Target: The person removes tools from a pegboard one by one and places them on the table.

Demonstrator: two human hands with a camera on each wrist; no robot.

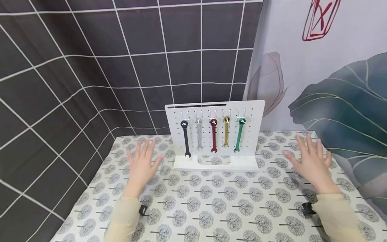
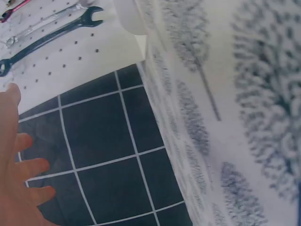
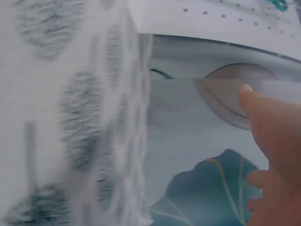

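Observation:
A white pegboard stand [image 1: 211, 164] rises at the back of the table. From its hooks hang a black wrench [image 1: 186, 139], a silver wrench [image 1: 199, 135], a red wrench [image 1: 214, 136], a yellow wrench [image 1: 226, 132] and a green wrench [image 1: 239, 136]. Left of the board, my left hand [image 1: 142, 169] has its fingers spread and holds nothing. On the board's other side my right hand [image 1: 312, 166] is likewise spread, with nothing in it. The black wrench [image 2: 49, 37] is the nearest tool to the left hand [image 2: 19, 165]. In the right wrist view, the green wrench [image 3: 278, 4] shows only in part, beyond the right hand [image 3: 277, 136].
A tablecloth printed with grey trees [image 1: 193, 205] covers the table. A dark curtain with white grid lines [image 1: 136, 70] hangs behind and to the left. At the right is a pale curtain with large leaves [image 1: 347, 101]. Each wrist wears a black strap [image 1: 143, 210].

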